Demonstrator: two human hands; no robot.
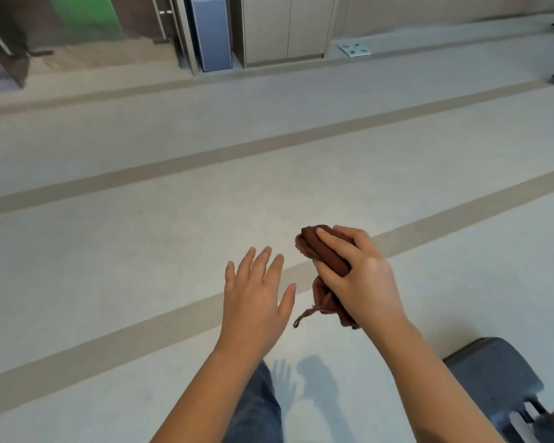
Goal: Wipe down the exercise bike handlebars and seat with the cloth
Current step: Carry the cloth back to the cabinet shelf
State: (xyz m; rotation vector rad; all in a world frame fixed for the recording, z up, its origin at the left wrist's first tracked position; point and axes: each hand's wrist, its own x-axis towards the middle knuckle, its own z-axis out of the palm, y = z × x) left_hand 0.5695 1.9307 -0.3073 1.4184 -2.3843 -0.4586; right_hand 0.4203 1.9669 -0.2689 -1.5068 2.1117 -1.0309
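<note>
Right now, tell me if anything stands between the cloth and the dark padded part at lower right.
Nothing visible does. The right hand grips the cloth above bare floor; only that arm's own forearm lies toward the dark padded part. The left hand is open, on the other side.

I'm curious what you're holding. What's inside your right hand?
A bunched brown cloth is inside the right hand. Its ends poke out above and below the fingers; the part against the palm is covered.
</note>
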